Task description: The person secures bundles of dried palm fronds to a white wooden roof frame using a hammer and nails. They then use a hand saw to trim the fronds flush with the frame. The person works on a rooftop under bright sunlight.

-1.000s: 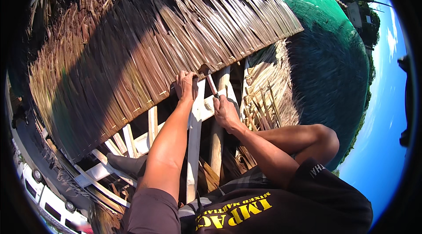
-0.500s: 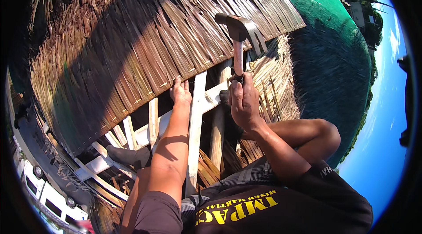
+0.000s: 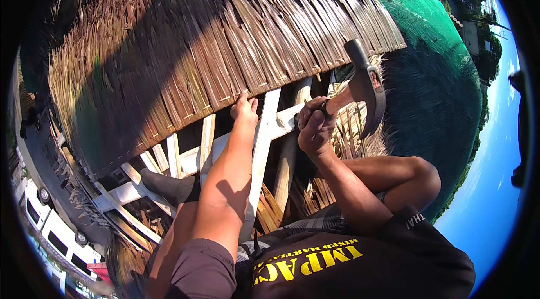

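Note:
My right hand (image 3: 316,130) is wrapped round the handle of a claw hammer (image 3: 371,88), raised clear of the roof. The hammer tilts to the right, its striking face up and its curved claw down. My left hand (image 3: 245,109) reaches forward to the lower edge of a thatch panel (image 3: 219,40) made of dry leaves, its fingertips closed at that edge beside the row of stitches. What lies between those fingertips is too small to make out, apart from the edge itself.
Beneath the panel runs an open frame of pale wooden battens (image 3: 261,153) and a round pole (image 3: 288,167), with dark gaps between. My legs straddle this frame. A green-netted thatch roof (image 3: 433,68) rises at the right. Far below on the left, a white vehicle (image 3: 59,231) stands beside a road.
The hammer has swung from upright to tilted right, and its head now sits farther right and lower. My left hand stays at the panel edge while the whole view shifts slightly.

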Motion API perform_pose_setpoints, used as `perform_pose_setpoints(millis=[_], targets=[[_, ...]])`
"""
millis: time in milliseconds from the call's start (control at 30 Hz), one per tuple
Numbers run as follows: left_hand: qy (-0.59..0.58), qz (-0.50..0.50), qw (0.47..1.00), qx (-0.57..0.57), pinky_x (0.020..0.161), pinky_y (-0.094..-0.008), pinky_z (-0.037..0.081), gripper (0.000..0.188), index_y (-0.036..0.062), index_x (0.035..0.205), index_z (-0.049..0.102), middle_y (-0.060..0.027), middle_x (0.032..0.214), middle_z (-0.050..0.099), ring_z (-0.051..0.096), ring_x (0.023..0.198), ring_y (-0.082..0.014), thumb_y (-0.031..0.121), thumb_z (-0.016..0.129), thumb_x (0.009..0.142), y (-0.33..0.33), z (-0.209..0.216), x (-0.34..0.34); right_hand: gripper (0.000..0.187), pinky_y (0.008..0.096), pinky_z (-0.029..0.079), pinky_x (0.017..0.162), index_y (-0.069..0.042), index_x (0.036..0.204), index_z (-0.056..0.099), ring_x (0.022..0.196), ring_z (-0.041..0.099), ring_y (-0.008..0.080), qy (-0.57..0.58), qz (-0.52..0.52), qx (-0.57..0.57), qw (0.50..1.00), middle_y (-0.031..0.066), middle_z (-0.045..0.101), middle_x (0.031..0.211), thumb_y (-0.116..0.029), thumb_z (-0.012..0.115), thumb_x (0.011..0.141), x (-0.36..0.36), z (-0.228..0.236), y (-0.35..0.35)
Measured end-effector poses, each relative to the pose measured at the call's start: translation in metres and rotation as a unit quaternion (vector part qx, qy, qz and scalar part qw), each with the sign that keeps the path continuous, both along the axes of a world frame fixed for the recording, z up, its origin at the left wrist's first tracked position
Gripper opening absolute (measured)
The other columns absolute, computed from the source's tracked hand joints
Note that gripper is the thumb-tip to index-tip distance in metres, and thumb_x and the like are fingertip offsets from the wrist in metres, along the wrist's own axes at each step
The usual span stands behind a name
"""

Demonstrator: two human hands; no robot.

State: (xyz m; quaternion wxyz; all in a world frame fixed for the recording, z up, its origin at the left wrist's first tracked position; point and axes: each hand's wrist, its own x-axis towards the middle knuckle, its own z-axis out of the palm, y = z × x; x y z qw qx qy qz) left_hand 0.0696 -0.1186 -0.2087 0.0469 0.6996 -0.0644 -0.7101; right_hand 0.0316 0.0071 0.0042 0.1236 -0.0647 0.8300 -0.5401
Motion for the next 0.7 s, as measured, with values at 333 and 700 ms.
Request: perform_pose_setpoints(millis=[333,700], targets=[[0.023,-0.537,0.796,-0.280,0.085,-0.0383,0.055,0.046,0.0019,0.133,0.058,-0.0132,0.118,0.070,0.069,0.101,-0.0225,0.028,0.065,0.096,-0.216,0.129,0.133,0.035,0.0486,0.048,0.069,-0.002,0.104,0.052,0.073,0.062,0.0391,-0.036,0.063,0.161,0.984,0.0185,0.062,0.078,-0.036,0.058,0.100,0.041,-0.037,-0.056],[-0.081,-0.617,0.688,-0.375,0.081,-0.0358,0.053,0.035,-0.0002,0.119,0.066,-0.0129,0.101,0.072,0.069,0.088,-0.0209,0.023,0.068,0.092,-0.387,0.265,0.263,0.026,0.0441,0.050,0.071,-0.004,0.106,0.061,0.077,0.065,0.0321,-0.136,0.361,0.081,0.919,0.0170,0.066,0.083,-0.027,0.063,0.094,0.025,0.018,-0.339]])
